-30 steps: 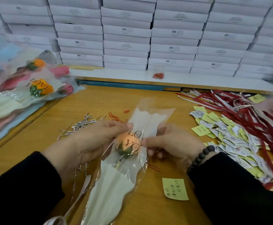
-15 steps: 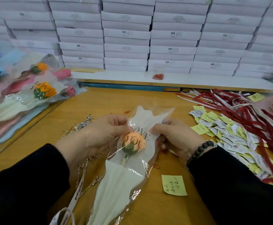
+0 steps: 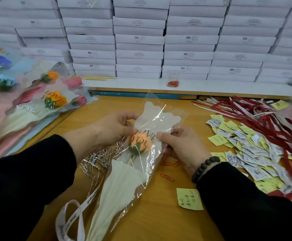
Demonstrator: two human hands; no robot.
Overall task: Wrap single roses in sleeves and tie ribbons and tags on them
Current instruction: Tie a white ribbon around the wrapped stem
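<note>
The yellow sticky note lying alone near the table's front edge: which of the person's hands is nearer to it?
Right. The right hand holds the sleeve just above the yellow sticky note; the left hand grips the sleeve's far side, farther away.

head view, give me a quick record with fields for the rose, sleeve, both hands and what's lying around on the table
rose: orange rose inside the sleeve
sleeve: clear sleeve printed LOVE YOU, cream lower part
left hand: left hand pinches the sleeve's left edge
right hand: right hand pinches the sleeve's right edge
ribbon: pale ribbon beside the sleeve's lower end
right of table: tags, red ribbons
left: finished roses
</note>
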